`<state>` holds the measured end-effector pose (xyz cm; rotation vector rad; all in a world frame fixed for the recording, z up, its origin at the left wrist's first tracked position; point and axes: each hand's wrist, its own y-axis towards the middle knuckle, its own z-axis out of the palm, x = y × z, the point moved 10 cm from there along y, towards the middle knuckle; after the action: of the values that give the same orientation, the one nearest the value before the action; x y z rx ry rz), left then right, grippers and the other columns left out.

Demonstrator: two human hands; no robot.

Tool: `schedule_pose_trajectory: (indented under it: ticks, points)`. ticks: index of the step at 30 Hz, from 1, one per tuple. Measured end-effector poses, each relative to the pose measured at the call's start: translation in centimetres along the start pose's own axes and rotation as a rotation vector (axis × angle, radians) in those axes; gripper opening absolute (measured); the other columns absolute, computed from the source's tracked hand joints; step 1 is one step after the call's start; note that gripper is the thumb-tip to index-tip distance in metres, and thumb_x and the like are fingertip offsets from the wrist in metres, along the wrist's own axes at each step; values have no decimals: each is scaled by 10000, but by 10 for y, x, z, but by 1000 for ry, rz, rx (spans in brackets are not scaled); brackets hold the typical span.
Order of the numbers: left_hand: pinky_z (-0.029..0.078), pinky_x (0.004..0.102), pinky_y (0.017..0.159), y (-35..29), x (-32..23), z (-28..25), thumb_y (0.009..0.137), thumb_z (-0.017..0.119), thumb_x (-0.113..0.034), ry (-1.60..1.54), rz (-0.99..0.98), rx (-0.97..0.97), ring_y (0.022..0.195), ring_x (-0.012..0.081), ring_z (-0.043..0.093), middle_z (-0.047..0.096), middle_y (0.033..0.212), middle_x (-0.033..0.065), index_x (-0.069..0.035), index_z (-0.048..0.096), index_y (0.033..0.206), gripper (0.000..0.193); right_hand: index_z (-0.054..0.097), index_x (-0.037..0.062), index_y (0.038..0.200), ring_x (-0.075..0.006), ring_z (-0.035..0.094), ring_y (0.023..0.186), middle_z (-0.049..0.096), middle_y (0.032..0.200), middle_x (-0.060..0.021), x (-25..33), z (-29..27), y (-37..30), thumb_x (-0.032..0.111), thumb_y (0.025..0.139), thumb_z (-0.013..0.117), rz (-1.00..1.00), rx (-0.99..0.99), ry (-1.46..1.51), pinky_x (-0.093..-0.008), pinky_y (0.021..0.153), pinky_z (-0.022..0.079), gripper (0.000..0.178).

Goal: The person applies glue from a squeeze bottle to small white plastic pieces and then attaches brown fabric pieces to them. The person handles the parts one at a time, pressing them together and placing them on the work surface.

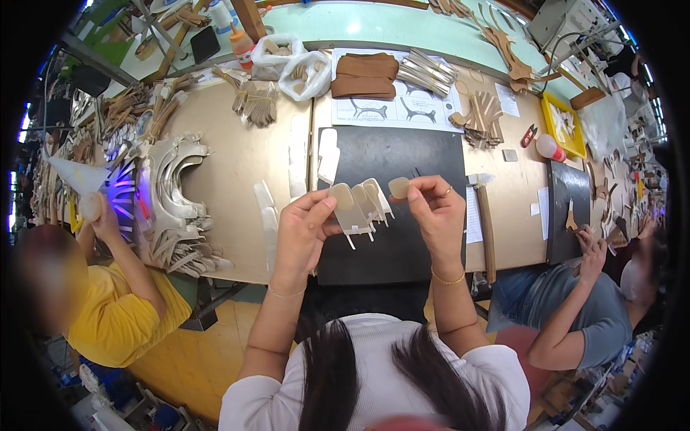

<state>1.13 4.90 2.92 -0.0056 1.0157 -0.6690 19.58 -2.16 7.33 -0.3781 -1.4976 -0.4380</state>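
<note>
My left hand [300, 228] is closed on a fanned bunch of pale beige shaped pieces [353, 218], rounded at the top with narrow strips hanging below. Thumb and fingers of my right hand [440, 214] pinch a small rounded beige patch [399, 187], just right of the bunch and apart from it. Both hands are raised over a black mat [402, 251] on the bench. Flat white pieces [328, 156] lie at the mat's upper left corner. More white pieces [266, 208] rest on the bench beside my left wrist.
A hammer [485, 223] lies right of the mat. Behind are brown strips [363, 75], plastic bags [309, 79] of patches and a drawing sheet [431, 118]. Silvery curved parts [176, 187] pile up left; a yellow tray [550, 108] stands right. Co-workers [122, 309] sit on both sides.
</note>
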Motion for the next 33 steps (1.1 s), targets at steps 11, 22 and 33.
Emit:
schedule_pose_trajectory:
  ticks: [11, 22, 33]
  points:
    - [567, 289, 698, -4, 2, 7, 857, 609, -64, 56, -3, -32, 820, 156, 644, 641, 957, 115, 59, 587, 1069, 246, 601, -35, 890, -103, 639, 753, 653, 818, -76, -6, 3, 1, 21, 855, 594, 74, 41, 43, -189, 616, 478, 67]
    - [558, 272, 689, -8, -8, 10, 849, 619, -52, 128, 47, -40, 840, 147, 640, 646, 977, 113, 49, 597, 1074, 247, 613, -20, 940, -125, 568, 831, 589, 909, -63, 7, 32, -7, 20, 856, 578, -138, 216, -117, -239, 750, 449, 101]
    - [483, 197, 723, -17, -24, 23, 837, 623, 7, 278, 190, 22, 856, 97, 579, 587, 949, 46, 50, 594, 1091, 260, 651, -8, 858, -131, 565, 724, 620, 792, -65, 10, 57, -3, 131, 800, 683, -129, 272, -56, -249, 681, 440, 155]
